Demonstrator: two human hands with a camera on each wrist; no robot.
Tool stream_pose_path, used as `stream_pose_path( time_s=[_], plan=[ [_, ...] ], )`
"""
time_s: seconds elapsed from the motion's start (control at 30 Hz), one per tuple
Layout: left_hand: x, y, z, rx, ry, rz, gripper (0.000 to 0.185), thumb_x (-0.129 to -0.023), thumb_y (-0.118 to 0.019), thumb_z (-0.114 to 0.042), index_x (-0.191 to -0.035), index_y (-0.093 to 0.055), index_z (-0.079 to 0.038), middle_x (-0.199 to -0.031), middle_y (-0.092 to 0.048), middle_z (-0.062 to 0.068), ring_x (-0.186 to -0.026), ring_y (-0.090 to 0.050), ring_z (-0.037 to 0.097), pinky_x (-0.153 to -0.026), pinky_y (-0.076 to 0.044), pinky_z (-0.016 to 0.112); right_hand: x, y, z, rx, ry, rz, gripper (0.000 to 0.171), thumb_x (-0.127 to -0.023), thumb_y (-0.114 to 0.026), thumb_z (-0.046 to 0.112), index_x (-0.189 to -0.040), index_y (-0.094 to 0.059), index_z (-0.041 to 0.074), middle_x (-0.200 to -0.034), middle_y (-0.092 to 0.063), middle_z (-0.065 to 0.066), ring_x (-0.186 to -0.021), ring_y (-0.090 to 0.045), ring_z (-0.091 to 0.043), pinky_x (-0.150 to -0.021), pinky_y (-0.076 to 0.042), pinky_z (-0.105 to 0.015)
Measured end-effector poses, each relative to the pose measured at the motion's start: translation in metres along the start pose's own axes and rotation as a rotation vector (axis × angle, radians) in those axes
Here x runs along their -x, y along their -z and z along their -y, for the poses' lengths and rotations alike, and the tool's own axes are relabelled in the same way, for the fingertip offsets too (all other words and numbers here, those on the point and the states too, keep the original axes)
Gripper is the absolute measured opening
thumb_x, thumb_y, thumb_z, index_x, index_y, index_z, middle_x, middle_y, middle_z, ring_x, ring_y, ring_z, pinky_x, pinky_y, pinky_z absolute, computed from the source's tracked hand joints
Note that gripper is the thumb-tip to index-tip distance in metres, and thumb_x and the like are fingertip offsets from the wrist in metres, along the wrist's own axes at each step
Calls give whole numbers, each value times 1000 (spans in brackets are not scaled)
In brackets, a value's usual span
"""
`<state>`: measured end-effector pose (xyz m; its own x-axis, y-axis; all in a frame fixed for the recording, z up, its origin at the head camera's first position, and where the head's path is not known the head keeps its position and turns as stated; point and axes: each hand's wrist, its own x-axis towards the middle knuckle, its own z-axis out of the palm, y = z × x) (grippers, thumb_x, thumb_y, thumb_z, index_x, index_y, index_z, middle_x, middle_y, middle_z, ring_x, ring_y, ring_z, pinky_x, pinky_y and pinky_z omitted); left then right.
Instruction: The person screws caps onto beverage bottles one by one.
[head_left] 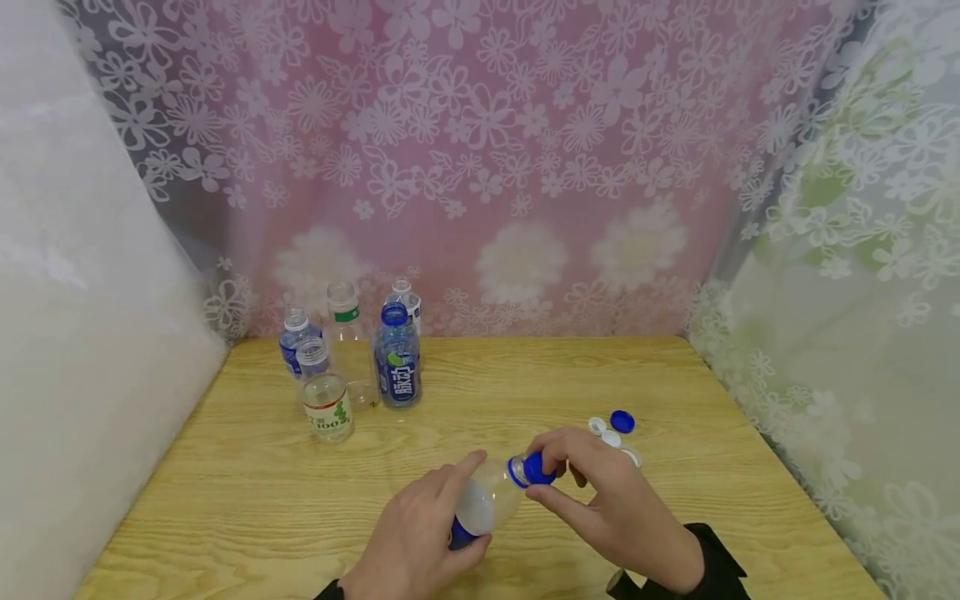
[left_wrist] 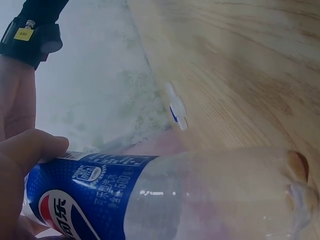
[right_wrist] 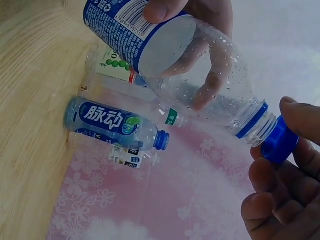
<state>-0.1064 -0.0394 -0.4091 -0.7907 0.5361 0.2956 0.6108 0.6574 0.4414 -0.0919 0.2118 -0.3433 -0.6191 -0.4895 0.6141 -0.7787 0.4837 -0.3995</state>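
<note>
My left hand [head_left: 420, 533] grips a clear plastic bottle [head_left: 483, 500] with a blue label, held tilted above the wooden table [head_left: 225, 483]. The same bottle [left_wrist: 165, 195] fills the left wrist view, my thumb on its label. My right hand [head_left: 600, 500] pinches the blue cap [head_left: 536, 469] on the bottle's neck. In the right wrist view the blue cap [right_wrist: 279, 141] sits on the neck of the bottle [right_wrist: 190, 60] between my right fingertips [right_wrist: 300, 112].
Several bottles stand at the back left, among them a capped blue-labelled one [head_left: 397, 358] and an open one [head_left: 326, 400]. Loose white caps [head_left: 609, 436] and one blue cap [head_left: 622, 421] lie behind my right hand. Flowered curtains wall in the table.
</note>
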Motion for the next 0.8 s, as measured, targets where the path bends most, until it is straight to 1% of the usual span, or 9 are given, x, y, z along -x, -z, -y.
stream_pose_path(
  time_s=[0.13,0.23,0.33,0.43,0.5,0.57,0.7,0.8],
  plan=[
    [1,1,-1,17,-40,4,84,-85,-77,-49,-154,-35,-24,-117,-67,1,-96,-66,12,-73,-57,30,0,-1,0,-41,22,6,31,-86,-77,4,-104,-57,19,-119,-66,2,-99,-60,-7,-69,-44,-14],
    [2,0,-2,21,-61,-9,84,-85,-77,-47,-154,-35,-25,-117,-68,0,-95,-66,11,-73,-57,29,0,-1,0,-64,40,15,33,-86,-77,2,-106,-60,20,-120,-65,4,-100,-61,-7,-70,-49,-16],
    [3,-2,-1,14,-82,-50,84,-83,-80,-46,-153,-37,-25,-117,-68,0,-95,-66,11,-72,-56,28,1,-1,1,-79,40,29,35,-85,-78,2,-110,-63,22,-121,-66,4,-95,-59,-4,-74,-50,-17],
    [5,-3,0,10,-93,-84,85,-80,-82,-44,-152,-39,-26,-116,-68,-2,-93,-65,10,-70,-56,27,2,-1,1,-101,52,33,37,-84,-78,1,-109,-63,24,-120,-68,2,-100,-61,-7,-81,-51,-17],
    [6,-4,1,11,-100,-98,85,-80,-82,-44,-152,-40,-27,-115,-68,-3,-92,-65,9,-69,-55,26,2,-1,1,-120,63,33,38,-84,-78,-1,-110,-64,22,-120,-69,0,-103,-63,-10,-83,-51,-18],
    [7,-4,1,18,-100,-99,84,-80,-82,-44,-152,-39,-28,-114,-68,-3,-92,-65,9,-69,-55,26,2,0,1,-130,62,41,41,-83,-77,-3,-115,-64,20,-121,-68,1,-105,-63,-11,-85,-51,-19],
    [7,-2,1,41,-86,-79,83,-82,-80,-45,-152,-39,-28,-116,-69,-2,-94,-66,10,-70,-55,26,3,2,2,-118,45,76,56,-84,-76,-4,-134,-60,16,-127,-66,2,-109,-62,-10,-89,-52,-20],
    [7,-1,1,52,-76,-62,82,-82,-80,-46,-152,-40,-27,-116,-69,-2,-94,-66,10,-70,-55,26,5,3,3,-91,38,100,60,-85,-75,-3,-138,-57,16,-132,-64,3,-117,-62,-13,-94,-51,-21]
  ],
)
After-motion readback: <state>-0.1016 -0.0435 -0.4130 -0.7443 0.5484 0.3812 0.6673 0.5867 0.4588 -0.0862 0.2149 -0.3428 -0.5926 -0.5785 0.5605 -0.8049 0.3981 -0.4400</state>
